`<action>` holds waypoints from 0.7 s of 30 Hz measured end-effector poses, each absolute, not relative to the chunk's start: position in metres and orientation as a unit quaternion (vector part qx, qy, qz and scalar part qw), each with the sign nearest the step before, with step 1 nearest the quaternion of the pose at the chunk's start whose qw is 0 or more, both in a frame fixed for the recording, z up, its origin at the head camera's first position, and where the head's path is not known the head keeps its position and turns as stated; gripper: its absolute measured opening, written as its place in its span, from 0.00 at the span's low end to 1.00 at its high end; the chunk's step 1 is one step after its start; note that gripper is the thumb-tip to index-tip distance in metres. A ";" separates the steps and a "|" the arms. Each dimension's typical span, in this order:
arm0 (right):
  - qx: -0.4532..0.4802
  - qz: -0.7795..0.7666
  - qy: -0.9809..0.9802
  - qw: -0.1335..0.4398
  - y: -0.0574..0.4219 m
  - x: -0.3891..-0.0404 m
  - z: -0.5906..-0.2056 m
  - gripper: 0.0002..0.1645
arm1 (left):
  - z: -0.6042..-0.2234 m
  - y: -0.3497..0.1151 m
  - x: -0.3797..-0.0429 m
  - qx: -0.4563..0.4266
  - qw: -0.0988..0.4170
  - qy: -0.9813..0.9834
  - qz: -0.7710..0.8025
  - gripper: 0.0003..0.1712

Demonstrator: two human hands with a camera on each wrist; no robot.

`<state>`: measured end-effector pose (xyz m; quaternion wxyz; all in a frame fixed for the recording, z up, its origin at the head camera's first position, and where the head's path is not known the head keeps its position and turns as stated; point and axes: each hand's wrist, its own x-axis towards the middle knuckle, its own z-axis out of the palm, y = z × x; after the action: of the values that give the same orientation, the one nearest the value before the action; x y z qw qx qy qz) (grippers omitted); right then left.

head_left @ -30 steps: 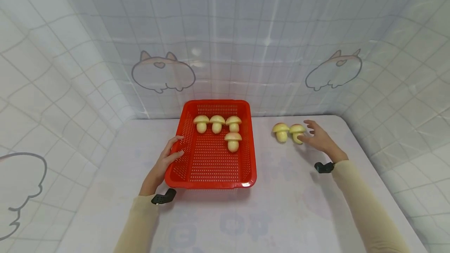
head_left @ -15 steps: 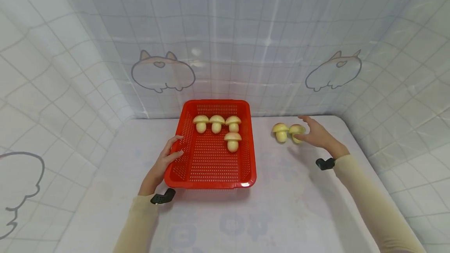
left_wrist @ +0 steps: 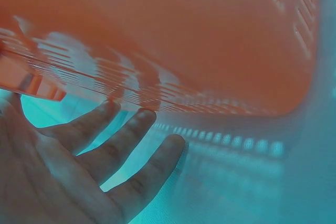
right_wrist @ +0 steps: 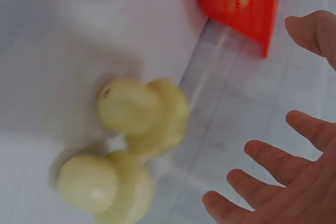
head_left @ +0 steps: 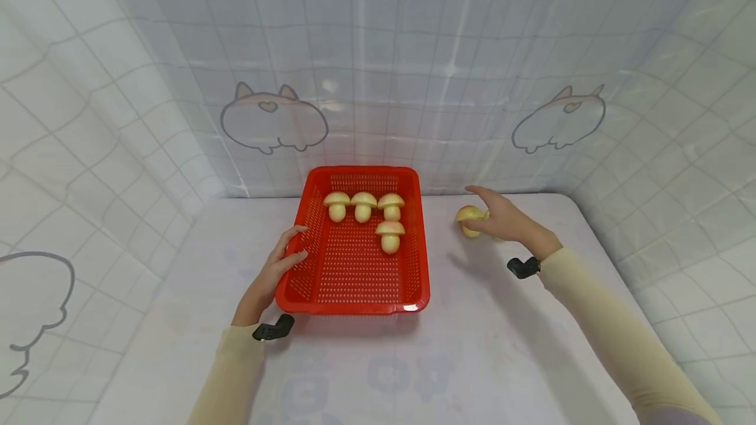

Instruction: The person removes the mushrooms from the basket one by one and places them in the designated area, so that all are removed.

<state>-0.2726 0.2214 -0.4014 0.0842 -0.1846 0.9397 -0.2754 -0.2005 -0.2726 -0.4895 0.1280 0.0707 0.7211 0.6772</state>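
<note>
My left hand (head_left: 274, 274) grips the left rim of a red perforated plastic basket (head_left: 354, 307). Its thumb and one finger lie over the rim; other fingers (left_wrist: 123, 145) extend along the outer wall in the left wrist view. Several pale yellow toy mushrooms lie inside, three in a back row and one mushroom (head_left: 390, 237) in front at the right. On the table to the right, my right hand (head_left: 502, 215) hovers with spread fingers, holding nothing. Below it lie two more mushrooms, the left mushroom (right_wrist: 144, 114) and the right mushroom (right_wrist: 105, 187), the latter mostly hidden in the head view.
The table (head_left: 378, 359) has a pale printed cover. A grid-patterned sheet (head_left: 401, 84) rises behind it and on both sides. The basket stands close to the back sheet. Dark wrist cameras sit on both wrists.
My right hand has moved left, from beside the right loose mushroom to over both, with fingers spread. My left hand, the basket and the mushrooms have stayed put.
</note>
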 end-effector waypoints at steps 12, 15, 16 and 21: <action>-0.224 -0.291 0.926 0.085 0.168 -0.268 -0.385 0.50 | -0.490 -0.272 -0.203 0.068 0.129 0.728 0.670 0.31; -0.241 -0.295 0.921 0.078 0.156 -0.268 -0.380 0.50 | -0.490 -0.272 -0.204 0.072 0.129 0.726 0.671 0.31; -0.246 -0.298 0.919 0.076 0.152 -0.268 -0.377 0.50 | -0.490 -0.272 -0.204 0.073 0.129 0.726 0.672 0.31; -0.253 -0.309 0.913 0.080 0.129 -0.268 -0.368 0.50 | -0.493 -0.273 -0.203 0.071 0.128 0.728 0.670 0.32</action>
<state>-0.2685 0.1291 -0.3682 0.0797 -0.2533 0.9132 -0.3092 -0.2026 -0.2733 -0.4926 0.1277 0.0710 0.7277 0.6701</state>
